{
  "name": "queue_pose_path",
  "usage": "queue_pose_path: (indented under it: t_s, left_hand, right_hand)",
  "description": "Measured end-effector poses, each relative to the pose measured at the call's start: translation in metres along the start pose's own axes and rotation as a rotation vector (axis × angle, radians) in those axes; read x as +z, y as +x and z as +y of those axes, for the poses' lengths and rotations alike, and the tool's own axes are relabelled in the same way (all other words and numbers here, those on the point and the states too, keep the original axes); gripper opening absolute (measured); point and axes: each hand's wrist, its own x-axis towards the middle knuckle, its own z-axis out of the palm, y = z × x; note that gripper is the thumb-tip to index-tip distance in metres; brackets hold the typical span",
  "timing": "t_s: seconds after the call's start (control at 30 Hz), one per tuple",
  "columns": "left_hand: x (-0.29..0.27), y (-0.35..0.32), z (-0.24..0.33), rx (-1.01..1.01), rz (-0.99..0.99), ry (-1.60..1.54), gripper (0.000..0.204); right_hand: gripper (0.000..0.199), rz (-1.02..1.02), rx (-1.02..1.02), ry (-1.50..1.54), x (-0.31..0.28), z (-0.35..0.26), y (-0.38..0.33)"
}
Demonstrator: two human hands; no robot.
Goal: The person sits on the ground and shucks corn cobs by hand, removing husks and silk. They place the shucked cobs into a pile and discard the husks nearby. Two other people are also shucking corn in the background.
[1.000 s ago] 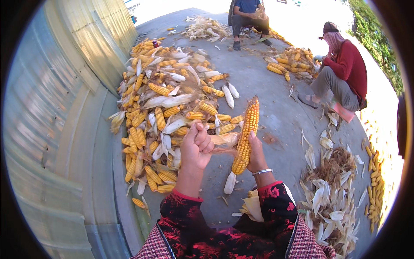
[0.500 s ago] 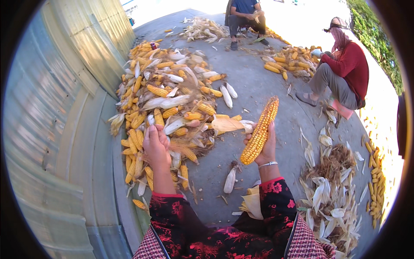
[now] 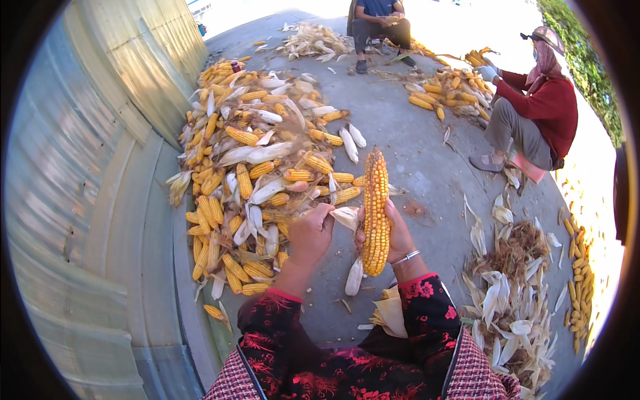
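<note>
A yellow ear of corn (image 3: 377, 217) stands nearly upright in my right hand (image 3: 399, 233), whose fingers wrap round it from the right and behind. A silver bracelet circles that wrist. Just left of the ear, my left hand (image 3: 312, 235) is closed, pinching the end of a pale corn husk (image 3: 345, 217). This husk stretches across to the ear and meets it near my right fingers. The ear's rows of kernels are bare on the side facing me. Beyond my left hand lies a large pile of corn ears (image 3: 267, 167), some bare, some wrapped in white husk.
A corrugated metal wall (image 3: 87, 200) runs along the left. Loose husks and silk (image 3: 507, 300) are heaped at lower right, beside a row of bare ears (image 3: 581, 287). A person in red (image 3: 540, 107) sits by a smaller corn pile (image 3: 453, 93); another person (image 3: 380, 27) sits farther back.
My left hand has come right to the ear and now pinches a husk on it. My right hand has shifted left, turning the ear more upright. The person in red reaches farther forward.
</note>
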Motion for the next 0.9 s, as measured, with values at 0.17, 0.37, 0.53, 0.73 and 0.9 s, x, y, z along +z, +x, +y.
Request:
queue_pose_path:
  t_s: [0.17,0.37,0.53,0.73,0.9]
  left_hand:
    - [-0.04,0.016,-0.038,-0.308,0.213,0.033,0.013]
    - [-0.05,0.018,-0.045,-0.439,0.29,-0.715,0.016]
    - [-0.032,0.025,-0.052,-0.439,0.441,-0.869,0.014]
    - [-0.035,0.031,-0.053,-0.622,0.401,-0.926,0.013]
    - [-0.016,0.037,-0.006,-0.591,0.154,-1.289,0.054]
  right_hand:
    - [0.058,-0.016,-0.013,0.077,0.007,-0.008,-0.002]
    - [0.04,0.509,-0.058,0.21,-0.008,-0.006,0.01]
    - [0.041,0.429,0.23,0.093,-0.02,0.009,0.022]
    - [0.054,-0.104,0.154,-0.767,0.075,-0.031,-0.008]
    - [0.08,-0.491,-0.014,-1.034,0.12,-0.043,-0.027]
